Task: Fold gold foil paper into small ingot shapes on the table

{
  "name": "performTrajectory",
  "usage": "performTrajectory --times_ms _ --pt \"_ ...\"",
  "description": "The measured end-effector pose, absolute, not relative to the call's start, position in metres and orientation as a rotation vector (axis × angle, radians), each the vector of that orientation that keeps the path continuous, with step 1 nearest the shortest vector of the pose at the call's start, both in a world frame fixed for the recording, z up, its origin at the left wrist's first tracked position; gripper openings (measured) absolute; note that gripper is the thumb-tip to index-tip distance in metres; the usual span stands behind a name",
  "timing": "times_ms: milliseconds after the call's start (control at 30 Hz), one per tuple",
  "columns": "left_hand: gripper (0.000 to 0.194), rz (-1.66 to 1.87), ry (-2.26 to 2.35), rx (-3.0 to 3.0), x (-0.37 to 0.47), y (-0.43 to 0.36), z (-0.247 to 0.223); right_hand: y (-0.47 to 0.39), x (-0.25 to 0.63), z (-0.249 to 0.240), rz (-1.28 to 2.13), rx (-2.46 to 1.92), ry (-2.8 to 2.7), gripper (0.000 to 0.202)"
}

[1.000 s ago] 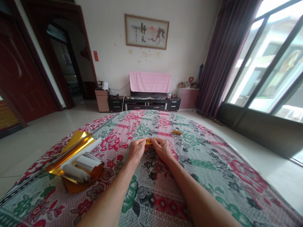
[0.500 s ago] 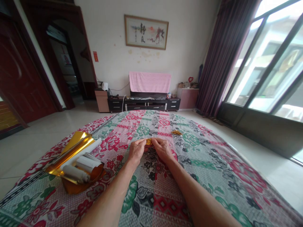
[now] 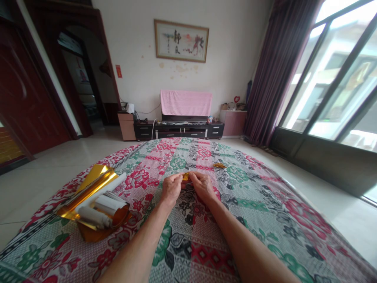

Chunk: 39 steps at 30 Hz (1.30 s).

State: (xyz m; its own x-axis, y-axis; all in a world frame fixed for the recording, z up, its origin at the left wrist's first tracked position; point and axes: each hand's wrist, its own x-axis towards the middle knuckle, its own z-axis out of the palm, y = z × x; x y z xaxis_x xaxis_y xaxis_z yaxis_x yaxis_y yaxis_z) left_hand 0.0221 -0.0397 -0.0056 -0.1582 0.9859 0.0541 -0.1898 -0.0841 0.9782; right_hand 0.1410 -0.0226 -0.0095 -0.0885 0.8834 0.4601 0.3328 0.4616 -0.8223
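Note:
Between my two hands is a small piece of gold foil paper [image 3: 185,177], its ends hidden by the fingers. My left hand [image 3: 171,186] pinches its left end with thumb and fingers. The right end is pinched in my right hand [image 3: 202,184]. Both hands are just over the flowered cloth [image 3: 182,243], near its middle. Beyond my right hand, a small folded gold piece [image 3: 220,165] lies on the cloth. Off to the left rests a pile of gold foil sheets [image 3: 97,179] with white-backed rolled sheets [image 3: 108,204] on top.
The cloth has a rounded far edge. Behind it stands a low black TV cabinet [image 3: 182,129] with a pink cloth [image 3: 186,103] draped over a screen. A purple curtain [image 3: 282,74] and large windows are at the right, a dark red door [image 3: 26,86] at the left.
The gold foil between my fingers has turned slightly and shows a little more of its face. Both hands stay in nearly the same place.

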Motion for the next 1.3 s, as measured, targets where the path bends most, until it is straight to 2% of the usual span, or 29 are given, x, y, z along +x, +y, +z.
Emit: performTrajectory --times_ms 1300 --pt "0.022 1.510 1.106 0.896 0.0249 -0.0423 0.0014 -0.0230 0.1423 -0.0095 0.697 -1.031 -1.651 0.039"
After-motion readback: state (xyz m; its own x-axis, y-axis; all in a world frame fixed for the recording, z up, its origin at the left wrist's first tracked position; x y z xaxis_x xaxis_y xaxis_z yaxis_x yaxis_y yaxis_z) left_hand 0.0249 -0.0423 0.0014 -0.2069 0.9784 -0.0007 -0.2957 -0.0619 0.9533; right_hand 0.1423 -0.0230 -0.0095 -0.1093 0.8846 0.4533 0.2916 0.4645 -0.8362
